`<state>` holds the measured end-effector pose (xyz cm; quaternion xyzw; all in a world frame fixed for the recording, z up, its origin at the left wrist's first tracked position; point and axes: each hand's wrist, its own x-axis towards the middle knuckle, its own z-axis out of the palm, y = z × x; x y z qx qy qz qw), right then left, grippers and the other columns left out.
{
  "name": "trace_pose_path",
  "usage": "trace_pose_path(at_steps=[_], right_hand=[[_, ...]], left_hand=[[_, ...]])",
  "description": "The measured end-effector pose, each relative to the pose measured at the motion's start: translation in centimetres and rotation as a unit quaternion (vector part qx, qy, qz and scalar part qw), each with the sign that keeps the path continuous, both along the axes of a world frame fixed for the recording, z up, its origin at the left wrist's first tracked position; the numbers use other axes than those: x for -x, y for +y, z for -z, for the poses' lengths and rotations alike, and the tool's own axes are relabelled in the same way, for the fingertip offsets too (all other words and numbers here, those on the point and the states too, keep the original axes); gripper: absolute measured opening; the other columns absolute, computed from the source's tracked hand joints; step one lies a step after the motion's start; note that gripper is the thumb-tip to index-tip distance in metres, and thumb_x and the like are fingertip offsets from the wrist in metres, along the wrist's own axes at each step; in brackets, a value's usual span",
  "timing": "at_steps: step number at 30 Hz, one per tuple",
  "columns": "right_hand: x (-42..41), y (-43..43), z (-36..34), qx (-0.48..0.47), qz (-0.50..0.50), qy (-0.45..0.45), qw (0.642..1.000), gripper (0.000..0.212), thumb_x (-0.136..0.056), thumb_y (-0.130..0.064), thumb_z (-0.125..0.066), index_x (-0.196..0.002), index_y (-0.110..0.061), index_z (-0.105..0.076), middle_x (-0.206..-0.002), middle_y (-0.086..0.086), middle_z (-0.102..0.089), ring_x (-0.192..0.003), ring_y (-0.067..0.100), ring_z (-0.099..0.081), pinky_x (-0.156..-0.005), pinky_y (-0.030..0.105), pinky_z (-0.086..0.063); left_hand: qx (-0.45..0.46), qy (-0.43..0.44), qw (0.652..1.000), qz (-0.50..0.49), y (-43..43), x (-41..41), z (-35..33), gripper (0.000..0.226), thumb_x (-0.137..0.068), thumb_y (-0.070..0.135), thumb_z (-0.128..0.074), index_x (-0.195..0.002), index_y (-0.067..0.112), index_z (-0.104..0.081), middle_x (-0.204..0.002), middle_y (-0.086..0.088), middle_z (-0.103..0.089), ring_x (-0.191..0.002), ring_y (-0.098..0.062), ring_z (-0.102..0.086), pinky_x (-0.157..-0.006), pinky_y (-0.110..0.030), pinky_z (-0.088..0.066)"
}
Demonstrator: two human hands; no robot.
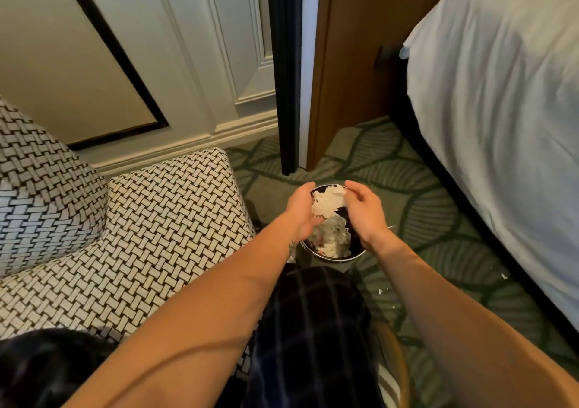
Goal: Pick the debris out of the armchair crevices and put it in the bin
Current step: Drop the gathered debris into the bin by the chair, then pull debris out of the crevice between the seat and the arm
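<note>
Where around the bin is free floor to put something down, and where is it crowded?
Free: the carpet between the bin and the bed, though small white scraps lie there, and the strip beyond the bin toward the door. Crowded: over the bin, where the left hand and right hand hold a tissue, and the armchair side.

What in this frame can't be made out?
- Head view: the bin floor is hidden by white debris and both hands.
- The armchair crevices: no debris can be made out there.
- White specks on the carpet: too small to identify.
- The tissue wad: contents unseen.
</note>
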<state>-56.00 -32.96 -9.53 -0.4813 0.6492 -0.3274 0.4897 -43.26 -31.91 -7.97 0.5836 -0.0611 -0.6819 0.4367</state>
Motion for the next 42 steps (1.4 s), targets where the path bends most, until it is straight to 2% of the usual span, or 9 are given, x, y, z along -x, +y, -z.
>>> trace_pose_path(at_steps=[4,7,12,20,23,27,32,38,42], right_hand=[[0.4,0.2,0.7,-0.015,-0.005,-0.020,1.000,0.041,-0.099,-0.003,-0.048,-0.139,-0.006,-0.058,-0.135,0.008,-0.063,-0.125,0.021,-0.059,-0.113,0.041,-0.045],[0.4,0.4,0.5,-0.016,-0.012,-0.023,1.000,0.041,-0.100,-0.001,-0.047,-0.138,-0.006,-0.058,-0.137,0.009,-0.062,-0.128,0.021,-0.058,-0.114,0.040,-0.043],[-0.3,0.9,-0.2,-0.014,-0.019,-0.030,0.999,0.033,-0.100,-0.006,-0.049,-0.128,-0.010,-0.067,-0.125,0.005,-0.068,-0.119,0.017,-0.063,-0.111,0.043,-0.047],[-4.3,3.7,-6.1,-0.017,-0.071,-0.105,0.992,0.027,-0.102,-0.007,-0.050,-0.118,-0.019,-0.068,-0.112,-0.001,-0.071,-0.112,0.015,-0.067,-0.106,0.039,-0.051],[-6.4,5.3,-8.6,-0.004,-0.104,-0.107,0.989,0.025,-0.102,-0.012,-0.052,-0.107,-0.030,-0.068,-0.109,-0.005,-0.073,-0.110,0.011,-0.067,-0.107,0.041,-0.050],[-10.5,8.1,-11.8,0.018,-0.166,-0.117,0.979,0.025,-0.103,-0.013,-0.052,-0.116,-0.027,-0.068,-0.115,-0.004,-0.073,-0.110,0.011,-0.068,-0.107,0.041,-0.051],[-17.8,12.5,-15.7,0.024,-0.275,-0.138,0.951,0.024,-0.101,-0.013,-0.055,-0.119,-0.022,-0.068,-0.117,0.000,-0.073,-0.107,0.013,-0.071,-0.097,0.033,-0.057],[-27.7,18.4,-18.0,0.010,-0.390,-0.164,0.906,0.025,-0.101,-0.006,-0.053,-0.120,-0.013,-0.068,-0.111,-0.001,-0.077,-0.106,0.013,-0.072,-0.098,0.035,-0.056],[-34.1,23.4,-18.7,-0.012,-0.461,-0.178,0.869,0.024,-0.101,-0.006,-0.054,-0.119,-0.013,-0.069,-0.110,0.001,-0.077,-0.106,0.015,-0.073,-0.099,0.035,-0.056]], left_hand=[[-0.007,0.017,1.000,0.003,-0.1,0.6,0.6,0.041,-0.106,0.036,-0.043,-0.144,0.020,-0.043,-0.154,-0.007,-0.040,-0.141,-0.031,-0.041,-0.110,-0.045,-0.034],[-0.002,0.026,1.000,-0.011,0.2,0.8,1.5,0.048,-0.105,0.038,-0.045,-0.149,0.020,-0.039,-0.160,-0.006,-0.035,-0.148,-0.032,-0.030,-0.112,-0.046,-0.033],[0.006,0.048,0.999,-0.024,1.6,0.2,1.1,0.049,-0.105,0.038,-0.045,-0.151,0.020,-0.042,-0.156,-0.008,-0.040,-0.150,-0.032,-0.028,-0.113,-0.049,-0.032],[0.079,0.064,0.994,-0.045,5.1,-3.2,-3.8,0.051,-0.106,0.037,-0.041,-0.154,0.018,-0.038,-0.150,-0.014,-0.050,-0.141,-0.034,-0.043,-0.117,-0.052,-0.036],[0.109,0.072,0.989,-0.063,7.2,-5.4,-6.0,0.047,-0.106,0.035,-0.041,-0.149,0.015,-0.043,-0.140,-0.016,-0.059,-0.131,-0.033,-0.054,-0.116,-0.053,-0.037],[0.147,0.082,0.981,-0.102,11.9,-9.8,-9.0,0.040,-0.105,0.032,-0.041,-0.140,0.014,-0.050,-0.133,-0.017,-0.063,-0.123,-0.033,-0.060,-0.110,-0.052,-0.043],[0.180,0.070,0.966,-0.174,18.5,-17.3,-12.6,0.040,-0.105,0.031,-0.040,-0.137,0.009,-0.051,-0.132,-0.019,-0.063,-0.120,-0.033,-0.062,-0.106,-0.049,-0.048],[0.226,0.077,0.929,-0.283,27.7,-25.4,-15.2,0.044,-0.103,0.031,-0.043,-0.136,0.004,-0.055,-0.136,-0.021,-0.063,-0.128,-0.035,-0.059,-0.112,-0.050,-0.043],[0.240,0.076,0.897,-0.365,34.7,-30.7,-15.5,0.047,-0.103,0.034,-0.043,-0.138,0.003,-0.053,-0.136,-0.021,-0.061,-0.123,-0.035,-0.060,-0.110,-0.051,-0.044]])
